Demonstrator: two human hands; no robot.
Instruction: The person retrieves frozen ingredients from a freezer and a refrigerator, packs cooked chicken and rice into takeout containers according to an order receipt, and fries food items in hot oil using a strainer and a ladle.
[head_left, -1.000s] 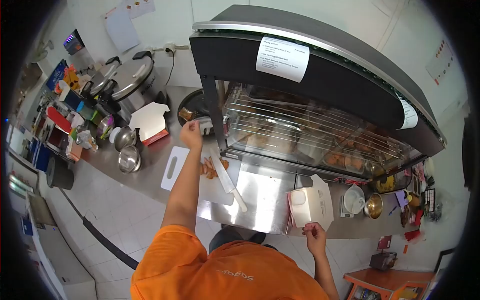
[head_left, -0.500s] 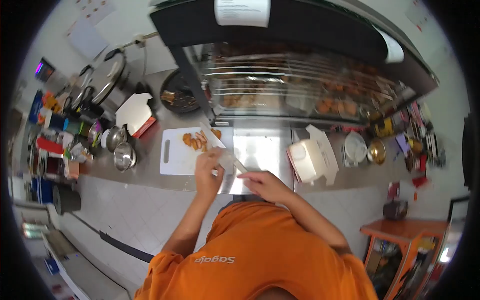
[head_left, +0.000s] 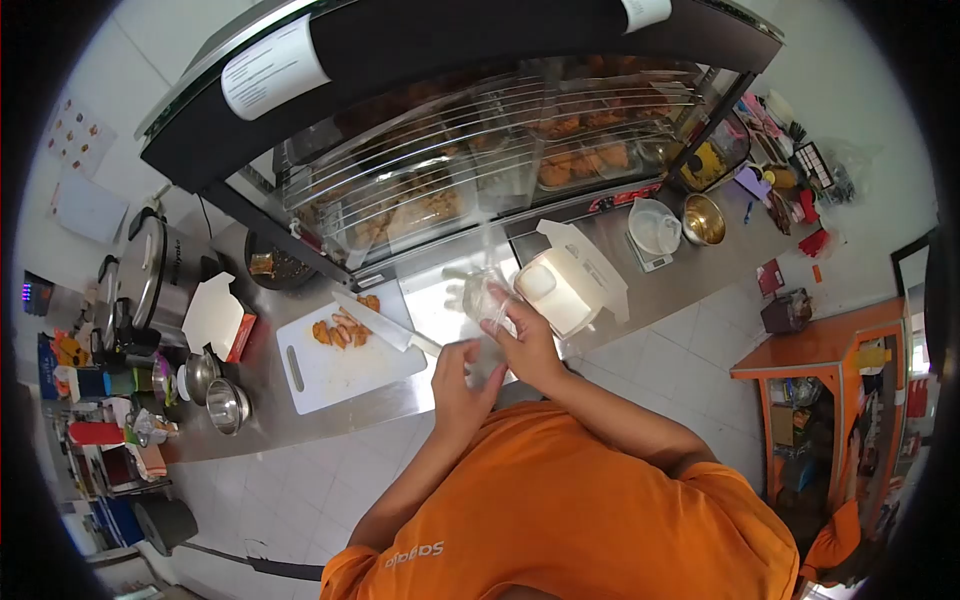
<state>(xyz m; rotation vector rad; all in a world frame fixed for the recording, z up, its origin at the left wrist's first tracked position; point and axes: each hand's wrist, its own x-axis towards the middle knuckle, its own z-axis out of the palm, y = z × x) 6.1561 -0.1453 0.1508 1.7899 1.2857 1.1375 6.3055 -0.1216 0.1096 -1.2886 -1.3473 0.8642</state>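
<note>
Clear, crumpled plastic, perhaps a glove [head_left: 482,296], is pinched in my right hand [head_left: 529,343] above the steel counter. Just left of it, my left hand [head_left: 464,388] has its fingers apart and bent, with nothing in them. A white cutting board [head_left: 390,378] carries sliced browned meat [head_left: 340,332]. Across the board lies a knife [head_left: 385,324], its handle pointing toward my left hand. An open white takeaway box [head_left: 568,297] with a small pale container inside stands right of my right hand.
Behind the counter [head_left: 270,430] stands a glass food warmer [head_left: 440,185] with trays of food. Metal bowls [head_left: 228,405], a second open box [head_left: 213,320], a pan [head_left: 283,270] and large pots are at the left. A scale [head_left: 650,258] with a plastic tub and a golden bowl [head_left: 704,219] stand right.
Both hands have come together near the counter's front, then shifted right from the board and knife. Clear plastic is now in my right hand. The view has turned toward the right.
</note>
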